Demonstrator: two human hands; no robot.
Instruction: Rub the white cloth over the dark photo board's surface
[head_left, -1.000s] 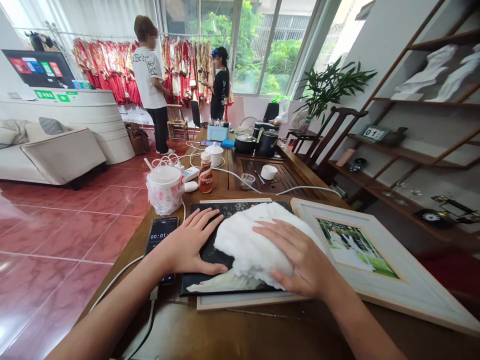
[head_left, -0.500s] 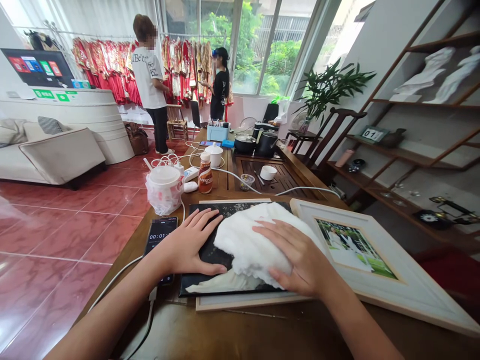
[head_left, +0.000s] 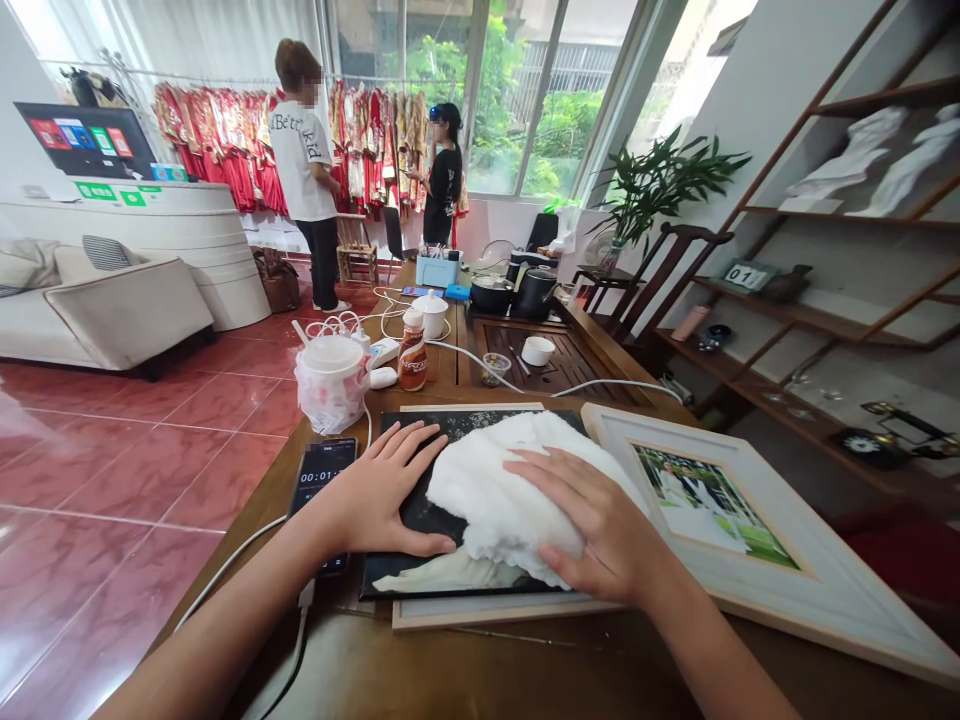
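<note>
Pressing wadding onto a black board, left hand flat on board, right hand on wadding, hands apart, framed photo at 3 o'clock.

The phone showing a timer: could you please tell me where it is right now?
In the head view, the phone lies left of the black board, its near end under the left hand.

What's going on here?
A person has both bare hands at a mound of white fluffy wadding on a black board. The right hand lies flat on the wadding; the left hand rests on the board beside it, next to a phone. A framed photo sits to the right. Two other people stand farther off by red garments.
</note>
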